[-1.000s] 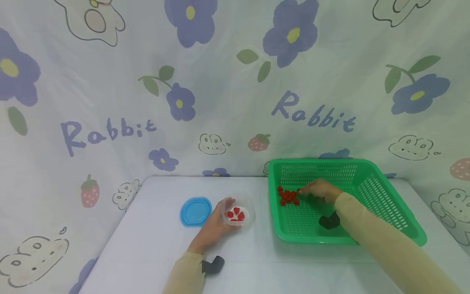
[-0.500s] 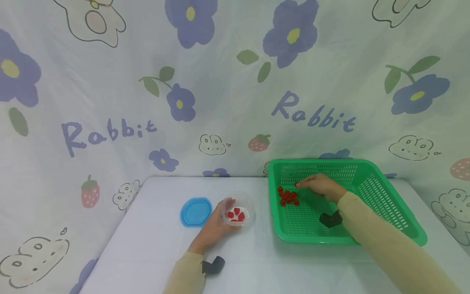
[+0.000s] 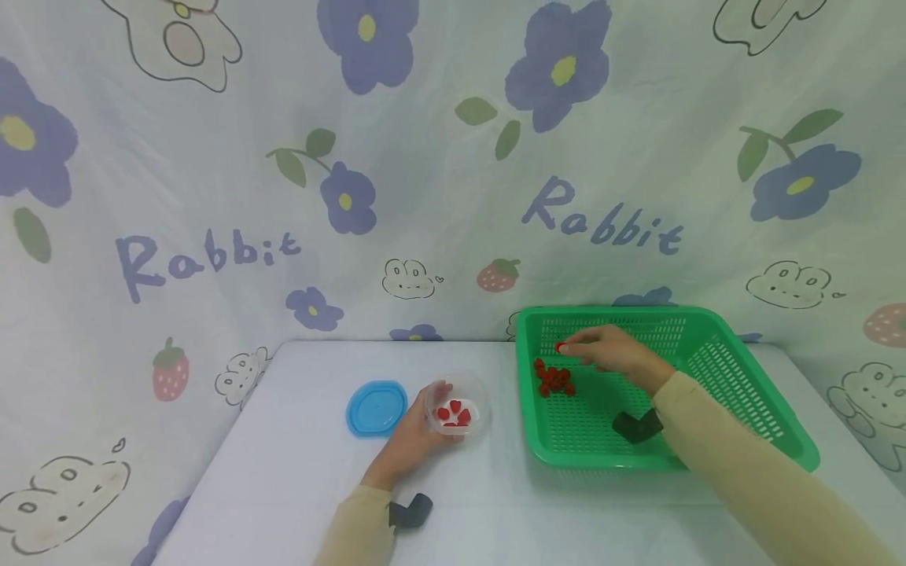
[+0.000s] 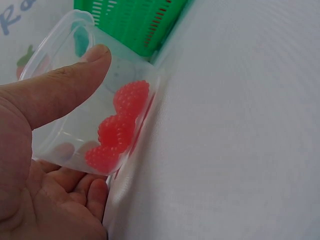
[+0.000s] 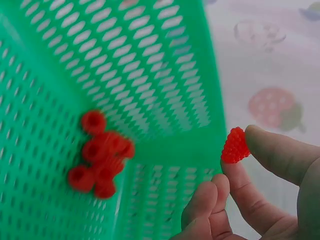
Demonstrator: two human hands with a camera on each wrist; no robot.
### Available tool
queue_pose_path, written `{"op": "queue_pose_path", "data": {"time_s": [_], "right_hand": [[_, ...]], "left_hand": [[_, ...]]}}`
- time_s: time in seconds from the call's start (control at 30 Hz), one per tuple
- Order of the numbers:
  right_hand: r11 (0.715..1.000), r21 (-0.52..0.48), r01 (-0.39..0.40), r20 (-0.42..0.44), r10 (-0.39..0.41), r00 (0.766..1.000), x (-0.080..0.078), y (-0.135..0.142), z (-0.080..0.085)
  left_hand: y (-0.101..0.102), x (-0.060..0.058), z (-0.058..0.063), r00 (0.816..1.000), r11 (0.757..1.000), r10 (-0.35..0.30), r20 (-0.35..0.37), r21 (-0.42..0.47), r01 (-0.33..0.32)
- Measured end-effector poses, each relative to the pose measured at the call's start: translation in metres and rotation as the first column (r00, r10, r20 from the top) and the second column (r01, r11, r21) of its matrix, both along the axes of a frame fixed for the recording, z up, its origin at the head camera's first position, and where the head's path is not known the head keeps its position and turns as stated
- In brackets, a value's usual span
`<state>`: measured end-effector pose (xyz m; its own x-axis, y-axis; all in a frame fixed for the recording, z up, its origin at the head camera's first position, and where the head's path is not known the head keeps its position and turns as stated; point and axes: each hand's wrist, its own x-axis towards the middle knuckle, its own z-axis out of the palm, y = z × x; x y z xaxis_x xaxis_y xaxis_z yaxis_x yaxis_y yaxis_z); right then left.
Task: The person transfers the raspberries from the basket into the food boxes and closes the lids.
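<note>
My left hand grips a clear plastic tub on the table, thumb on one side and fingers round the other. Several red raspberries lie on the tub's bottom. Between thumb and forefinger, my right hand pinches one raspberry, held above the green basket near its back left. Below it, a cluster of several raspberries sits on the basket floor, some with their hollow ends showing. The right wrist view shows the pinched raspberry clear of the cluster.
A blue lid lies on the white table left of the tub. The basket's raised rim stands between the tub and the raspberry cluster. A printed cloth hangs right behind the table.
My right hand has lifted a raspberry away from the cluster, moving up and to the left toward the basket's back wall. The left hand and the tub have stayed in place.
</note>
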<state>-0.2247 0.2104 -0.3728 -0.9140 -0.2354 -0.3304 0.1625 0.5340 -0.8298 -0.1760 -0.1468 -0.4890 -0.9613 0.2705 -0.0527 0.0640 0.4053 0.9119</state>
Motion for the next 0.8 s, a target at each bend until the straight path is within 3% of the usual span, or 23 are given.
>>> {"op": "queue_pose_path", "data": {"time_s": [0.23,0.57,0.8], "right_hand": [[0.999,-0.04,0.002,-0.05,-0.004,0.999,0.012,-0.021,0.015],[0.997,-0.058,0.051,-0.222,-0.063,0.973,0.031,-0.053,0.025],[0.989,-0.126,0.075,-0.208,-0.1,0.973,0.042,-0.078,0.026]], "left_hand": [[-0.001,0.001,0.0,1.0,1.0,0.004,0.0,0.001,-0.004],[-0.002,0.0,-0.002,1.0,1.0,-0.007,-0.004,0.006,0.007],[-0.003,-0.001,-0.003,1.0,1.0,-0.011,0.002,0.017,0.011]]}}
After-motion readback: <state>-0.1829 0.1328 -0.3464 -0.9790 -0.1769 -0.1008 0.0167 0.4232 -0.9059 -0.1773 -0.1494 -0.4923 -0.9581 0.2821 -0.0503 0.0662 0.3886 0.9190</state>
